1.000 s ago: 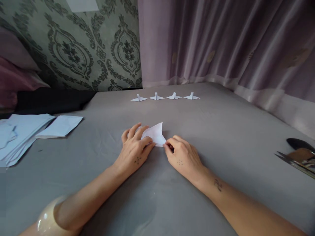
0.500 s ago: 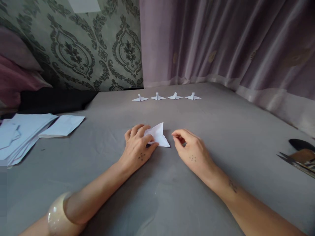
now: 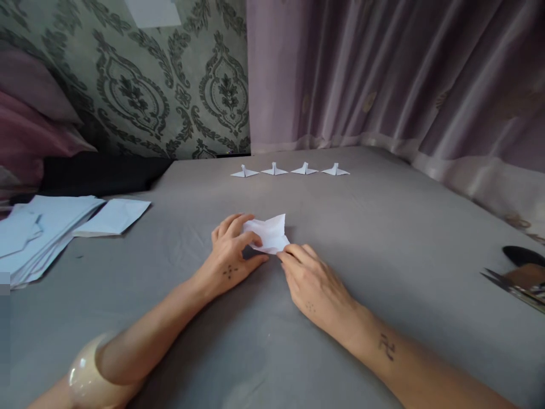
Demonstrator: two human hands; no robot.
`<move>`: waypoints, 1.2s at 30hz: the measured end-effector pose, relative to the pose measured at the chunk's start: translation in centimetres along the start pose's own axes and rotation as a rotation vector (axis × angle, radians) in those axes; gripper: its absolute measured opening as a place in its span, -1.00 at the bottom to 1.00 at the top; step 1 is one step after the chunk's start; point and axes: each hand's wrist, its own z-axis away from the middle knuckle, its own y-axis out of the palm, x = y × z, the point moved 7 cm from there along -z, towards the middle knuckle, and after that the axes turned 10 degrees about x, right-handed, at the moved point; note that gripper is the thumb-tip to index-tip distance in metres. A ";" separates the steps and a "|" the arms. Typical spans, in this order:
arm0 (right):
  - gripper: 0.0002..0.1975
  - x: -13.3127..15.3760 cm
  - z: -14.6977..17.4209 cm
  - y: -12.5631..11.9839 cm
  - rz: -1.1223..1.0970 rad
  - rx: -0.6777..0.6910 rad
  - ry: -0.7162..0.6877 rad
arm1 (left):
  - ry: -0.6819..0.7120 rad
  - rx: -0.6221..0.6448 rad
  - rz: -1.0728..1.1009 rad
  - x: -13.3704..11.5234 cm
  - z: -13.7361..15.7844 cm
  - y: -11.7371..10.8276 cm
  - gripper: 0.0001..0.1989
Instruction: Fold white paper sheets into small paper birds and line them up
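A small folded piece of white paper (image 3: pixel 269 232) lies in front of me, creased, with its far right corner pointing up and away. My left hand (image 3: pixel 232 245) grips its left side, the fingers bent over the sheet and the thumb near the close edge. At the near right corner, my right hand (image 3: pixel 309 275) pinches the paper between thumb and fingertips; the fingers hide that corner. Beyond the hands stands a row of several folded paper birds (image 3: pixel 274 169).
On the left lie a stack of white paper sheets (image 3: pixel 55 227) and a smaller folded sheet (image 3: pixel 114 217). Scissors (image 3: pixel 511 287) and a dark round object (image 3: pixel 523 255) sit at the right edge. A purple curtain (image 3: pixel 323 74) hangs behind the grey-covered surface (image 3: pixel 383 227).
My right hand has moved left from beside the paper and taken hold of its near right corner. That corner's shape has changed, and my left hand has shifted slightly left.
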 end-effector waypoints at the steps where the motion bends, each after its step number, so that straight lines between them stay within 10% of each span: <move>1: -0.71 0.0 0.0 0.0 0.002 -0.001 -0.002 | 0.019 0.025 0.025 0.2 0.1 -0.1 -0.87; 11: -0.74 0.1 -0.3 -0.1 0.026 -0.011 -0.009 | 0.191 -0.020 0.035 -0.6 0.0 -0.8 -0.76; 16: -0.73 0.1 -0.2 -0.1 0.029 -0.014 -0.010 | -0.069 -0.160 0.161 0.3 0.4 -1.2 -0.53; 20: -0.70 0.1 -0.2 -0.1 0.026 -0.009 -0.010 | -0.268 -0.004 0.402 1.2 0.5 0.1 -0.73; 25: -0.73 -0.1 -0.3 -0.1 0.022 -0.010 -0.003 | -0.122 0.076 0.420 -0.2 0.2 0.4 -0.93; 36: -0.70 -0.9 0.0 -0.6 -0.173 0.017 -0.047 | 0.282 0.101 0.124 -2.8 0.9 1.0 -0.72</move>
